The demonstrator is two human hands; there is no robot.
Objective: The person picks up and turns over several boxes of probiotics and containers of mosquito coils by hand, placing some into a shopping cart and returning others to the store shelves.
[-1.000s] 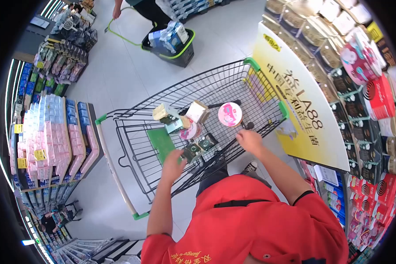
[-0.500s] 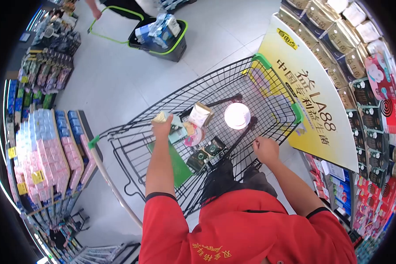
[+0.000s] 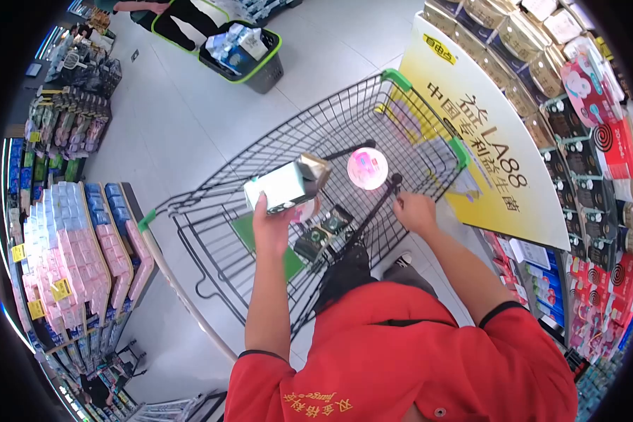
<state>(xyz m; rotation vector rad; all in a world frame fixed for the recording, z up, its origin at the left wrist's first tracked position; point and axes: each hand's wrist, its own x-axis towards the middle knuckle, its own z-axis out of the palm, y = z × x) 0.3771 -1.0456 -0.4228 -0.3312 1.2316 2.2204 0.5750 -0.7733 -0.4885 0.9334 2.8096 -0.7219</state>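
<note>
My left hand (image 3: 271,226) grips a white and dark green package (image 3: 276,187), lifted over the near left part of the wire shopping cart (image 3: 243,167). A gold-brown package (image 3: 315,169) is right beside it, partly hidden. Below them in the cart lie dark green packs (image 3: 323,235) and a pink item (image 3: 306,210), mostly covered. A round pink and white tub (image 3: 367,169) sits further along the cart. My right hand (image 3: 413,212) is at the cart's right side with its fingers curled; what they hold, if anything, is hidden.
A person (image 3: 183,17) stands at the top beside a black basket with a green rim (image 3: 264,74). A large yellow and white sign (image 3: 489,133) borders the right shelves (image 3: 587,176). Stacked pink and blue packs (image 3: 70,239) stand at the left.
My left hand has turned and raised the white and green package, showing its broad face. My right hand moved slightly up and left. The person and basket shifted in view.
</note>
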